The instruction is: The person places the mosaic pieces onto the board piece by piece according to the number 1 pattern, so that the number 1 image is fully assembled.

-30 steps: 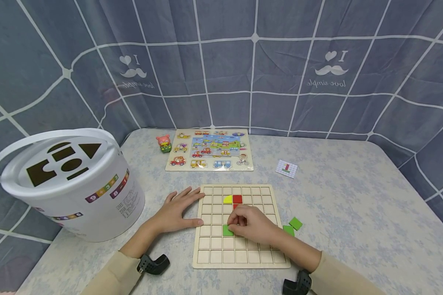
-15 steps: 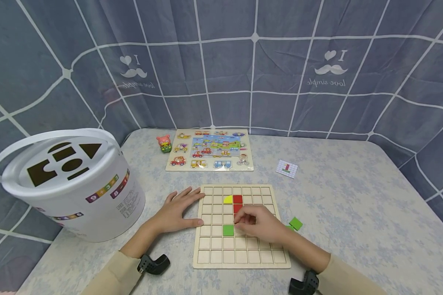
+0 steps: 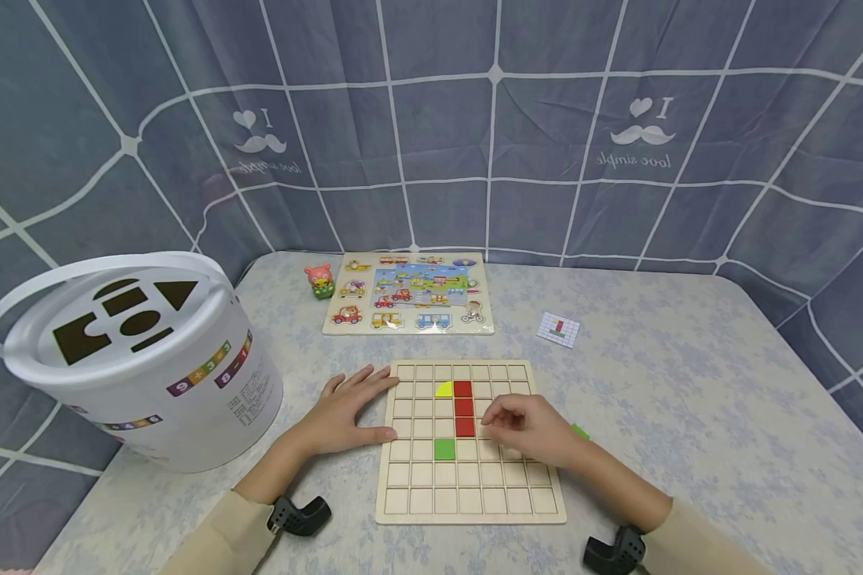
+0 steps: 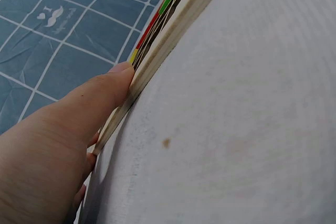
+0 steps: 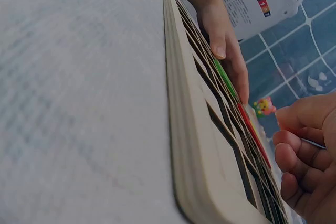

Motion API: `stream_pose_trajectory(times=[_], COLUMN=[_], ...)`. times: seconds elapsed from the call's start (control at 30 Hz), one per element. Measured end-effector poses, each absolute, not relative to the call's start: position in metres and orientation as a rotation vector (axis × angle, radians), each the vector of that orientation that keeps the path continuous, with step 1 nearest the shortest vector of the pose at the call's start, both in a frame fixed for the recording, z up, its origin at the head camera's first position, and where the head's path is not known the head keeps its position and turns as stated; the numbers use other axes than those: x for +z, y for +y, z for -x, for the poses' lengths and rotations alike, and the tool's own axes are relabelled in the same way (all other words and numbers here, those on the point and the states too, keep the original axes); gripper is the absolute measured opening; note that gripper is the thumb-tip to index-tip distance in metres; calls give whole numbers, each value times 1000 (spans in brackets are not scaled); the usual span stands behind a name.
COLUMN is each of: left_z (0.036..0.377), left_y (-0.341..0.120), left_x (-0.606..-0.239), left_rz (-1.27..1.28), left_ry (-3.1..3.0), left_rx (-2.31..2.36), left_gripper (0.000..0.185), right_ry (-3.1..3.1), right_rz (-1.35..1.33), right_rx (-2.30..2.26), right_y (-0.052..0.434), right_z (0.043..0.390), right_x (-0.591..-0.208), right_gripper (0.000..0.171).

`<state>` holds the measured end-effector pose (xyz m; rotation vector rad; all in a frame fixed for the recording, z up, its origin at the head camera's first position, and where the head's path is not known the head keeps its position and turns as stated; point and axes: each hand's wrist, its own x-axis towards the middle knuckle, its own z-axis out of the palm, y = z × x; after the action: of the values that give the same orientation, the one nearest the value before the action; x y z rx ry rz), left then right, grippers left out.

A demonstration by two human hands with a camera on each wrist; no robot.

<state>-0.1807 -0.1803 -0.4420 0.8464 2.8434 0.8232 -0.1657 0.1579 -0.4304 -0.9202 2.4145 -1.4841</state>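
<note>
A wooden grid board lies on the table. My left hand rests at its left edge, fingers spread; in the left wrist view the thumb touches the board's side. My right hand is over the right half of the board, its fingers loosely bent with nothing between them, as the right wrist view also shows. Left of those fingertips, three red square tiles form a column. A yellow quarter-round tile sits beside the top one. One green square tile lies in a cell diagonally below the column's left side.
A loose green tile is mostly hidden behind my right wrist. Beyond the board are a small pattern card, a vehicle picture puzzle and a pink-headed figurine. A large white bucket stands at the left.
My right hand has drawn away from the green tile toward the right, uncovering that tile and the lower red tiles, and now covers most of the loose green tiles. The left hand stays still.
</note>
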Motion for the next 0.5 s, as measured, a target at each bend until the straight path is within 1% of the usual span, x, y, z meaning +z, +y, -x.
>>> stream_pose_trajectory(times=[0.5], left_z=[180], left_y=[-180], left_x=[-441], left_rz=[-834], left_ry=[2839], left_rx=[840], left_gripper=[82], right_ry=[2500], right_rz=[857], right_rx=[-1484], right_y=[194], right_z=[171], right_x=[-425], right_gripper=[5])
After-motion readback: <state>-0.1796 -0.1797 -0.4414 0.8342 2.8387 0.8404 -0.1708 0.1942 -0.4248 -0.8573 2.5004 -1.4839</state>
